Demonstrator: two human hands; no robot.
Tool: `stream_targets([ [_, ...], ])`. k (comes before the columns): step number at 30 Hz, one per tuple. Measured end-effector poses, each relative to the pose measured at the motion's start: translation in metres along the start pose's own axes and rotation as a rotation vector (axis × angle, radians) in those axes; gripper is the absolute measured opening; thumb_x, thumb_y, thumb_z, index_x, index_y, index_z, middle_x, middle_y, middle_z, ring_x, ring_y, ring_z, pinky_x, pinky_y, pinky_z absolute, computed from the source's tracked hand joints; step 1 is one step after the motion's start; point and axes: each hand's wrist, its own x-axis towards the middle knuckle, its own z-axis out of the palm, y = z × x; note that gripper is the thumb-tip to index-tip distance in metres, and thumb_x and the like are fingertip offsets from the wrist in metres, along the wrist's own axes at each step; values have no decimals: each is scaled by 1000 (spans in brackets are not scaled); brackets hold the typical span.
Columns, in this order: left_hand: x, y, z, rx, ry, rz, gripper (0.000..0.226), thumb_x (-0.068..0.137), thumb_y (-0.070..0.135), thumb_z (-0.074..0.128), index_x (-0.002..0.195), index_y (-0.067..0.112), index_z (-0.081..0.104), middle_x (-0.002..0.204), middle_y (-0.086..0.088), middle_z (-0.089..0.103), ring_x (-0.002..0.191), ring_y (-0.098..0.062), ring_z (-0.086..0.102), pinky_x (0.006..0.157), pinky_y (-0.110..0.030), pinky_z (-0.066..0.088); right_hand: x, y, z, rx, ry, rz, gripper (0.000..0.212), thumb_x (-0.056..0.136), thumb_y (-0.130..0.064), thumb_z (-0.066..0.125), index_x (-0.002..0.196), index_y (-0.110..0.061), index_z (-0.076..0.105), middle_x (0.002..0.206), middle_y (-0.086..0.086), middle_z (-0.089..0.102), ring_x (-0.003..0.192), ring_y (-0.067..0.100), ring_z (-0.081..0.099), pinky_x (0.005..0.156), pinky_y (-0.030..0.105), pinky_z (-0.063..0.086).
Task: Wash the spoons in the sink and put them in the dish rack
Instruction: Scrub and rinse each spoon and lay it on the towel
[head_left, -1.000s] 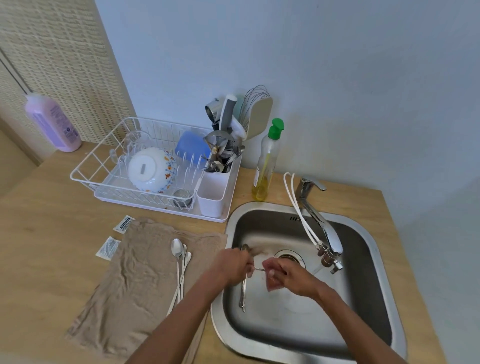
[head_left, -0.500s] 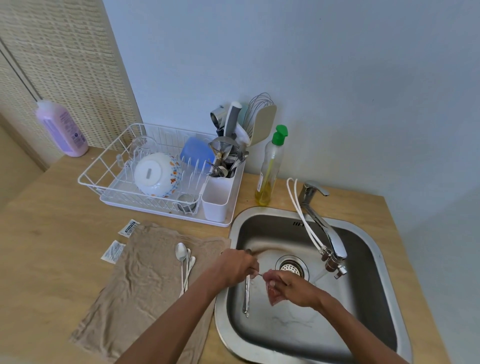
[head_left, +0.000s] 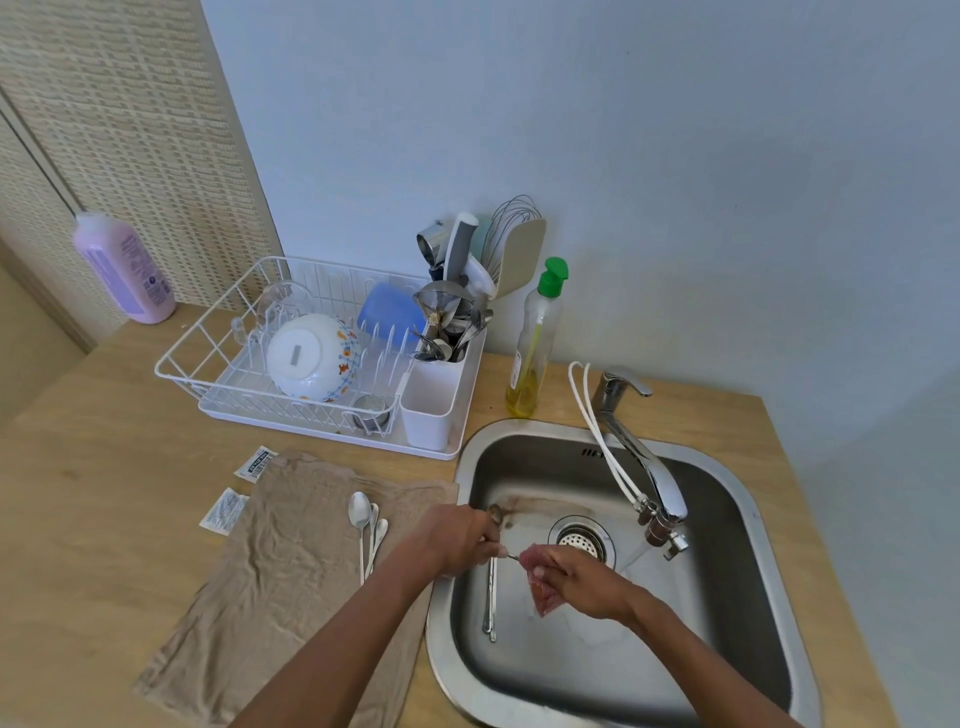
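Two hands meet over the sink (head_left: 737, 499): the left hand (head_left: 460, 540) pinches a spoon (head_left: 511, 556), the right hand (head_left: 582, 582) clasps a red scrubber (head_left: 540, 597) round its far end. More spoons (head_left: 491, 603) lie below. The dish rack (head_left: 218, 358) sits at eleven o'clock.

A lilac plastic bottle (head_left: 124, 270) stands at the counter's back left corner. A clear dish-soap bottle with a green pump cap (head_left: 535, 343) stands behind the basin. A crumpled beige cloth (head_left: 291, 566) lies spread on the wooden countertop (head_left: 93, 467), two small white paper sachets (head_left: 240, 488) just beside its left edge.
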Motion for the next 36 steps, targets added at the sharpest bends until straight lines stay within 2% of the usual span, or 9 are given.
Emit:
stream_targets([
  [3,-2,5,7,-83,56,-34,42,98,53,43,90,19,67,93,-3,68,82,-20,61,67,-29,38,1,2,1,84,206,36,24,102,-32,49,82,-26,62,75,-12,64,74,4,61,85,43,52],
  [5,-4,10,10,-101,68,-65,42,99,52,42,90,19,67,92,-3,69,80,-20,62,66,-29,39,2,-1,2,128,318,47,24,102,-32,49,86,-22,63,76,-10,64,74,4,61,85,42,52],
  [9,-13,5,1,-23,18,0,38,98,49,45,82,20,64,82,-2,66,74,-19,59,66,-29,39,-7,-7,6,114,43,-37,19,103,-14,47,111,-5,62,81,-7,60,79,5,62,79,25,57],
  [11,-17,2,-6,3,-15,60,38,97,50,47,73,24,59,73,2,60,69,-17,56,66,-29,37,-6,-9,9,0,-53,-49,20,102,-13,47,114,-14,64,90,-13,62,84,-2,60,80,11,47],
  [14,-19,4,-8,2,-8,71,39,97,51,46,72,25,59,76,1,66,74,-20,62,66,-28,38,-4,-7,11,-29,-36,-80,25,102,-14,47,100,-31,64,88,-14,61,79,-4,57,75,8,43],
  [19,-21,10,9,-224,-51,-17,31,102,39,42,78,24,57,86,-3,64,79,-19,58,70,-29,38,-3,11,12,146,221,19,19,102,-30,50,95,-22,65,78,-13,65,76,-1,62,79,31,53],
  [25,-28,20,30,-545,-89,-116,30,102,25,40,80,24,59,79,8,56,75,-9,55,66,-20,39,2,-10,37,503,577,196,33,102,-33,45,82,-13,60,60,-5,57,54,10,51,47,15,37],
  [32,-41,20,38,-507,-63,-129,27,101,22,42,78,19,56,81,0,58,74,-14,54,67,-23,39,-7,-6,17,427,154,184,16,102,-25,49,112,-17,60,63,-1,58,48,7,46,43,20,35],
  [36,-37,29,35,-481,53,-144,30,102,26,42,78,19,57,79,-3,62,75,-21,59,69,-30,45,-2,-7,12,328,383,139,18,102,-31,50,110,-23,63,80,-6,66,67,-1,62,60,13,46],
])
